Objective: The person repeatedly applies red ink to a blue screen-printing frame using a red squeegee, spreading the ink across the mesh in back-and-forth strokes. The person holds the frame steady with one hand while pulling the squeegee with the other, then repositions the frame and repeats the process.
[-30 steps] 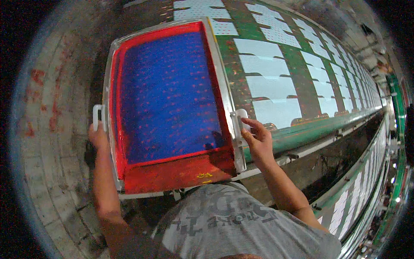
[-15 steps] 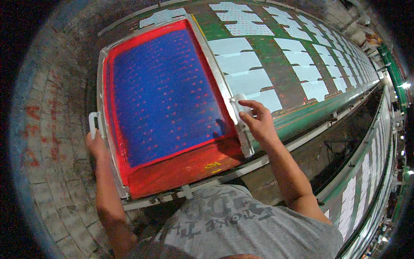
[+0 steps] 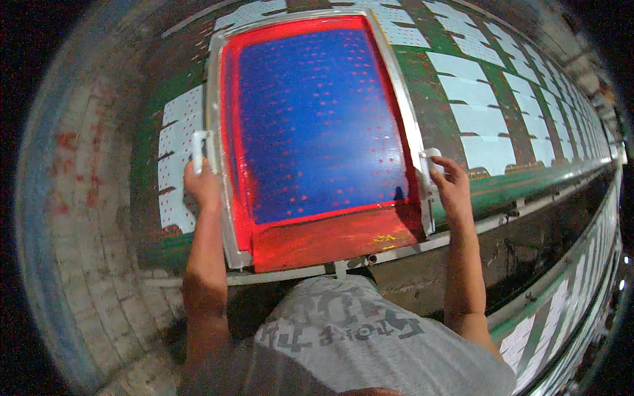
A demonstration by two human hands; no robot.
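A large screen-printing frame (image 3: 415,148) with a blue mesh (image 3: 317,125) lies over the long green table in front of me. Red ink borders the mesh, and rows of small red dots run across it. On its left side, my left hand (image 3: 203,186) is closed round a white handle (image 3: 197,148). Opposite, my right hand (image 3: 453,188) has its fingers on another white handle (image 3: 432,154), thumb and fingers closed about it. White cut pieces with red dots (image 3: 175,165) show left of the frame. To its right lie plain white pieces (image 3: 479,109).
The green table (image 3: 515,173) runs far to the right, with rows of white pieces. A metal rail (image 3: 462,232) follows its near edge. A second table with pieces (image 3: 538,330) stands at lower right. A brick floor or wall (image 3: 92,264) shows at left.
The frame has shifted right along the table, with both hands still on its handles. White pieces with red dots now show on its left, where the frame was.
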